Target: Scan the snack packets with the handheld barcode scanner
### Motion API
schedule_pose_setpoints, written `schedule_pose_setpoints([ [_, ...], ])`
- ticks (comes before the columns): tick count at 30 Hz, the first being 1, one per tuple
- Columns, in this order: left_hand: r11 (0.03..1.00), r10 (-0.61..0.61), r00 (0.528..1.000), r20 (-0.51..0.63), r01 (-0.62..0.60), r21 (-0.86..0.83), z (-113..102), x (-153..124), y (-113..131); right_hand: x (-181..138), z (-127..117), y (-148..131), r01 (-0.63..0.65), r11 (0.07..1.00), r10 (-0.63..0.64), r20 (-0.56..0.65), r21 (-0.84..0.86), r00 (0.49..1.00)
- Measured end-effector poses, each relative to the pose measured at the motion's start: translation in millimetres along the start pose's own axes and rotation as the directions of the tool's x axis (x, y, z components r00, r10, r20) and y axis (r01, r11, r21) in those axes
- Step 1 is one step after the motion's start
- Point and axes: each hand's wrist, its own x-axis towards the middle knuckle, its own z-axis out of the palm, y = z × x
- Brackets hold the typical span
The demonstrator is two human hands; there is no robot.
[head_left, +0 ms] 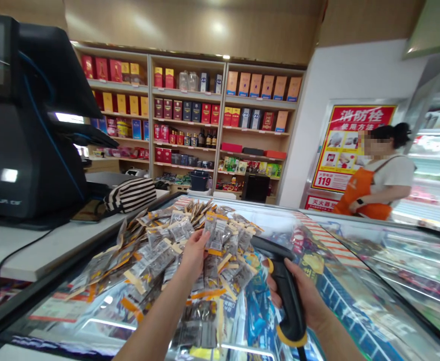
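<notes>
My left hand (194, 253) pinches one small clear packet with an orange strip (215, 231), lifted a little above a big heap of like packets (148, 250). The heap lies spread over the glass lid of a chest freezer (355, 281). My right hand (302, 298) is wrapped round the grip of a black barcode scanner with a yellow base (285, 286). The scanner's head points left toward the held packet, a short way from it.
A black till terminal (28, 125) stands on the white counter (35, 245) at left, with a striped pouch (130, 194) beside it. Shelves of boxed goods (190, 115) fill the back wall. A person in an orange apron (378, 185) stands at right by a chiller cabinet.
</notes>
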Motion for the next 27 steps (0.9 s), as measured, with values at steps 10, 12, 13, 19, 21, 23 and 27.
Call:
schedule_pose_setpoints([
  [10,0.996,0.014,0.996,-0.089,-0.006,0.094,19.3,-1.9,-2.8,-1.4,-19.5,-26.3,0.144,0.986,-0.167,-0.452,-0.085,0.876],
  [12,0.993,0.04,0.999,-0.003,-0.04,0.109,34.4,-7.5,-5.7,-11.1,-25.8,-29.6,0.137,0.986,-0.167,-0.493,-0.097,0.854],
  [13,0.991,0.059,0.997,0.05,-0.065,0.115,42.6,-11.0,-9.1,-17.5,-28.0,-29.4,0.129,0.986,-0.166,-0.501,-0.107,0.849],
  [19,0.99,-0.089,0.984,0.152,0.07,0.126,85.5,-33.4,-51.5,-62.0,-30.8,-15.4,0.055,0.98,-0.145,-0.493,-0.192,0.858],
  [21,0.983,-0.161,0.97,0.18,0.141,0.121,92.7,-36.8,-66.3,-73.9,-30.7,-11.2,0.029,0.977,-0.13,-0.486,-0.21,0.864],
  [23,0.975,-0.203,0.958,0.204,0.18,0.127,96.1,-36.7,-76.8,-82.3,-31.2,-7.8,0.025,0.979,-0.121,-0.475,-0.203,0.872],
  [27,0.963,-0.248,0.943,0.22,0.215,0.164,96.6,-31.0,-85.8,-88.9,-30.0,-2.7,0.041,0.987,-0.11,-0.464,-0.156,0.879],
])
